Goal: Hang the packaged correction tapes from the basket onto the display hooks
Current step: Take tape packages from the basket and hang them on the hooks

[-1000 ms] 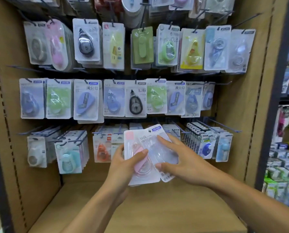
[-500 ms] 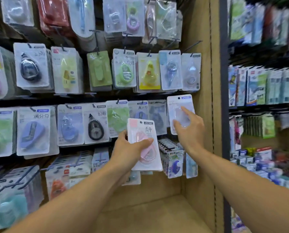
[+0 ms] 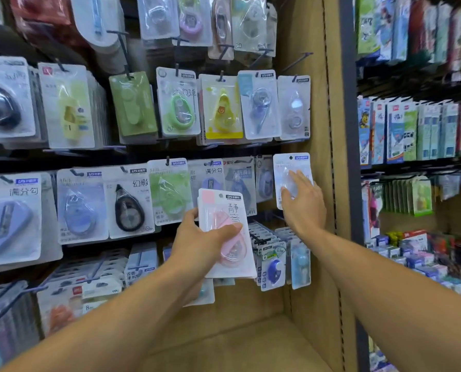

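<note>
The basket named in the task lies outside the head view. The upper display rows and the left-hand packs are cut by the frame edge and blurred; their print cannot be read. The hook behind the white-blue pack (image 3: 291,181) is hidden by the card, so whether the hang hole is seated on it cannot be told.

Right hand (image 3: 303,202): fingers extended over the lower part of the white-blue pack, with the thumb at its left edge, holding it against the pegboard (image 3: 318,237) at the right end of the middle row, just beside the blue-grey pack (image 3: 264,181). The clear blister is largely covered by the fingers.

Left hand (image 3: 200,242): grips the pink correction tape pack (image 3: 224,232), thumb across the blister front, fingers behind and out of sight. The pack stands upright in front of the middle and lower rows, apart from any hook. More card edges show behind it; how many packs the hand holds cannot be told.

Against the frame half a second earlier: the right hand and its pack sit in the same spot on the row, the left hand holds the pink pack as before, and the view has drawn closer to the shelving.

The side shelf (image 3: 411,130) on the right carries other stationery, indistinct.
</note>
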The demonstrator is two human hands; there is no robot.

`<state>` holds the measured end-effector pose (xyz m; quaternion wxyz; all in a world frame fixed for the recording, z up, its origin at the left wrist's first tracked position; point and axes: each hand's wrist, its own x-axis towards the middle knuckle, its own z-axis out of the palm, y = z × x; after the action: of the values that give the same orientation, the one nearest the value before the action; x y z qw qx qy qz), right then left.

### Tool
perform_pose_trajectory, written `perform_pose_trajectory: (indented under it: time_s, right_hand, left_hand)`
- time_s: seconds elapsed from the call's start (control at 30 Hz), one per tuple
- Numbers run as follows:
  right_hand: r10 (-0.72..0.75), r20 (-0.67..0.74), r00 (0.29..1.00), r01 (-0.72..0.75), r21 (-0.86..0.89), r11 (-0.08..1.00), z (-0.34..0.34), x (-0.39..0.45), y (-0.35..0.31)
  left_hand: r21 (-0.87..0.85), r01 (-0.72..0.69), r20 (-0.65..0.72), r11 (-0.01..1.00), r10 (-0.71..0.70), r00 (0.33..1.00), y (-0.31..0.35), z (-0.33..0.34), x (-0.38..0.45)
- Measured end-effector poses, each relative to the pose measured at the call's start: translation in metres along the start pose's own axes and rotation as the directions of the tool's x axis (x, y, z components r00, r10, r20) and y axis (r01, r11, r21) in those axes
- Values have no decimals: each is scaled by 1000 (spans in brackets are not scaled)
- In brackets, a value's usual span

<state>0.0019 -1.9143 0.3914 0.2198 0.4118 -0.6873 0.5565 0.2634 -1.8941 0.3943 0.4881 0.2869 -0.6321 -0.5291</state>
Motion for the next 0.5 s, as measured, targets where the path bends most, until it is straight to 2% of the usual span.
perform_pose_trajectory:
  time_s: [0.37,0.43,0.5]
  right_hand:
    - [-1,-86,996,-1,-23,1000,8,7,-4]
    - [7,-75,997,-6,9,1000,13,9,-4]
    - [-8,-6,1000,8,33,999,20,16,0]
  left_hand:
    - [-41,28,2,999,-28,1000,-19,-4,9]
    - [-55,35,0,998,-35,999,-23,-5,10]
    - [-60,40,-1,997,-40,999,-26,-7,10]
